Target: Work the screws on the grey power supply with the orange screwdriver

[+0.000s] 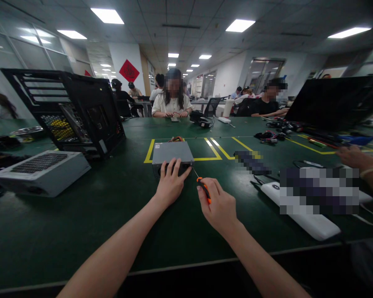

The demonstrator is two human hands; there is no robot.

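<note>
A grey metal computer power supply (173,153) lies on the green table straight in front of me, a bundle of coloured wires (176,139) at its far side. My left hand (170,182) rests on its near edge, fingers spread over the top and thumb out toward the right corner. In my right hand (217,203), closed around its handle, is an orange and black screwdriver (200,180). Its thin shaft points at the power supply's near right corner; whether the tip touches a screw is too small to tell.
A black computer case (77,111) and a larger power supply (43,169) stand at left. At right lie a white power strip (301,211), cables (269,135), a monitor (332,103) and another person's hand (354,159). A person (173,97) sits opposite. Yellow tape (207,158) marks the table.
</note>
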